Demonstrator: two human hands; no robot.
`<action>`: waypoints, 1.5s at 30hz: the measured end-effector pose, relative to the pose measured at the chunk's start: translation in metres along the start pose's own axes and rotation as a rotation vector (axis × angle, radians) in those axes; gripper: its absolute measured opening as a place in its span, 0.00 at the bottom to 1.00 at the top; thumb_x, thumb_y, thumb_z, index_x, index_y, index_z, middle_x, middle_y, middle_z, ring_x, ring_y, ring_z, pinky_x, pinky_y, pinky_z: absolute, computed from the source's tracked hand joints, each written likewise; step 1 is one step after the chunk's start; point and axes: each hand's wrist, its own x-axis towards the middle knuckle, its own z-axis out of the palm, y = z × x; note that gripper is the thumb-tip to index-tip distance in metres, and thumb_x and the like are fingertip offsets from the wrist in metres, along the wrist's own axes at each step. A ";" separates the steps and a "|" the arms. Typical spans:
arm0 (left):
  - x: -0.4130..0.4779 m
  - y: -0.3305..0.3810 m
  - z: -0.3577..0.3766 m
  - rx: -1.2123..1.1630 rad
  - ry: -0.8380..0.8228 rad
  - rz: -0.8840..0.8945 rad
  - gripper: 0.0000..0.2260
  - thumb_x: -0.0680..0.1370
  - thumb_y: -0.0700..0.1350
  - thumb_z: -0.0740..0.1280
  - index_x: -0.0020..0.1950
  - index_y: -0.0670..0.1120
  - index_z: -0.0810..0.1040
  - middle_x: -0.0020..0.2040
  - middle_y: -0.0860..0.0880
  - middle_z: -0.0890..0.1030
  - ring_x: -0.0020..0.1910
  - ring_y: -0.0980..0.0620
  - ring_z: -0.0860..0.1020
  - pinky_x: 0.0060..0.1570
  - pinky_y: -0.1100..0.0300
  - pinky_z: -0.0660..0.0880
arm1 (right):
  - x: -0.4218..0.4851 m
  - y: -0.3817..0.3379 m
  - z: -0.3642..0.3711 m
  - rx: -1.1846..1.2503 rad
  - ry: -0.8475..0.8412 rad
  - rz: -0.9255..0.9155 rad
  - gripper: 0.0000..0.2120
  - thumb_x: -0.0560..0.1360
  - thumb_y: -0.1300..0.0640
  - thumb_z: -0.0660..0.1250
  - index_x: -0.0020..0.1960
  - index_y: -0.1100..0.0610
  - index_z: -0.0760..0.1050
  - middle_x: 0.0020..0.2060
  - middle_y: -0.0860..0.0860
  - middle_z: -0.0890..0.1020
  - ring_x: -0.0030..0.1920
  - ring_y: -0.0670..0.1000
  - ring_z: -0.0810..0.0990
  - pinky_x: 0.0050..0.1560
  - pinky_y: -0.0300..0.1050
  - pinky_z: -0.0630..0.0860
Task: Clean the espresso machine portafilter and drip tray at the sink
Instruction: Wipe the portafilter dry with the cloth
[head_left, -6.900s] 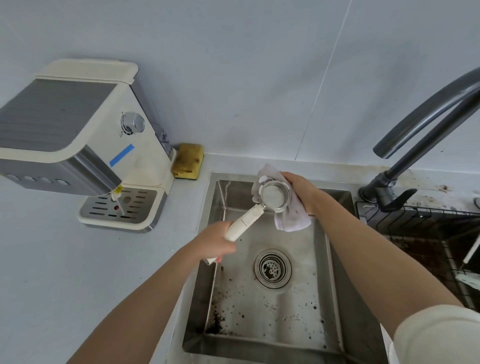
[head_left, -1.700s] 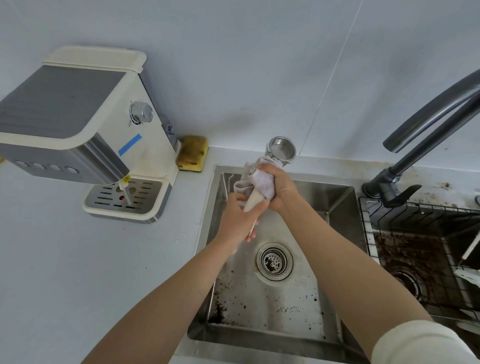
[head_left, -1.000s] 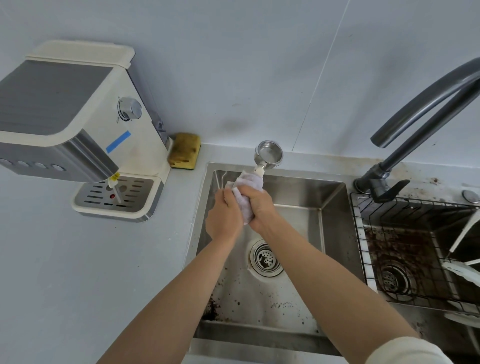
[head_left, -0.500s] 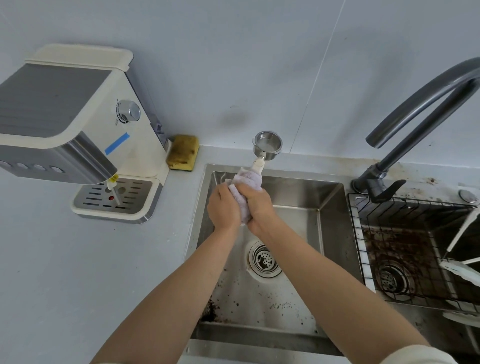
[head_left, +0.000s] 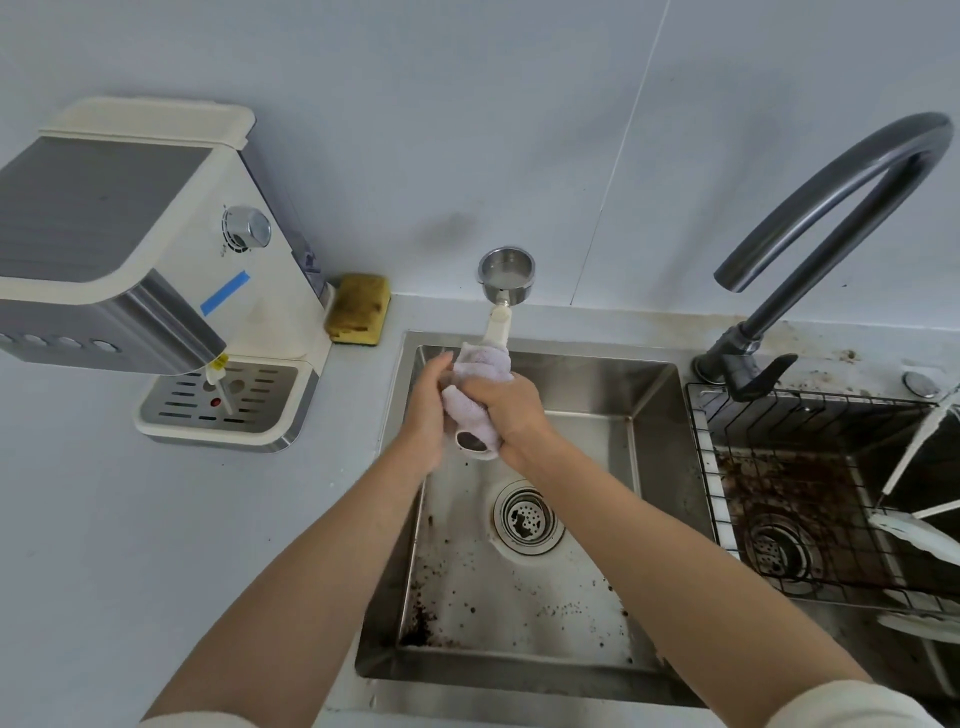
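The portafilter (head_left: 505, 275) is held over the left sink basin (head_left: 597, 395), its steel basket pointing away from me and its cream handle running back toward my hands. A pale cloth (head_left: 480, 382) is wrapped round the handle. My right hand (head_left: 506, 408) grips the cloth and the handle inside it. My left hand (head_left: 428, 402) presses against the cloth from the left, fingers curled onto it. The drip tray (head_left: 223, 405) sits in the base of the espresso machine (head_left: 130, 249) on the counter at left.
A yellow sponge (head_left: 358, 309) lies against the wall beside the machine. A dark curved faucet (head_left: 831, 218) stands at right. The right basin holds a wire rack (head_left: 810, 467) and white utensils. Coffee grounds speckle the left basin near its drain (head_left: 527, 519).
My hands have slid down the handle toward its end, so more cream handle shows below the basket. Earlier, the right hand wiped the basket with the cloth.
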 end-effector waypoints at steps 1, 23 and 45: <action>0.003 0.007 -0.005 0.031 -0.054 -0.007 0.17 0.77 0.55 0.57 0.42 0.48 0.81 0.34 0.50 0.83 0.37 0.55 0.82 0.35 0.64 0.77 | 0.000 0.000 -0.001 -0.075 -0.032 -0.013 0.19 0.64 0.62 0.72 0.54 0.65 0.76 0.38 0.55 0.82 0.38 0.52 0.82 0.39 0.44 0.79; 0.020 0.022 -0.004 0.303 0.000 -0.107 0.06 0.78 0.46 0.63 0.44 0.44 0.71 0.35 0.47 0.79 0.27 0.53 0.78 0.37 0.58 0.76 | -0.024 0.015 -0.054 -0.266 -0.454 0.088 0.09 0.71 0.58 0.67 0.50 0.57 0.76 0.43 0.53 0.80 0.46 0.50 0.80 0.49 0.41 0.77; -0.006 -0.006 -0.038 0.367 -0.062 -0.239 0.04 0.77 0.44 0.63 0.46 0.44 0.71 0.31 0.45 0.75 0.25 0.51 0.75 0.29 0.58 0.77 | 0.041 -0.030 -0.071 0.225 -0.315 -0.060 0.16 0.65 0.70 0.67 0.52 0.62 0.71 0.44 0.56 0.77 0.44 0.52 0.79 0.41 0.42 0.79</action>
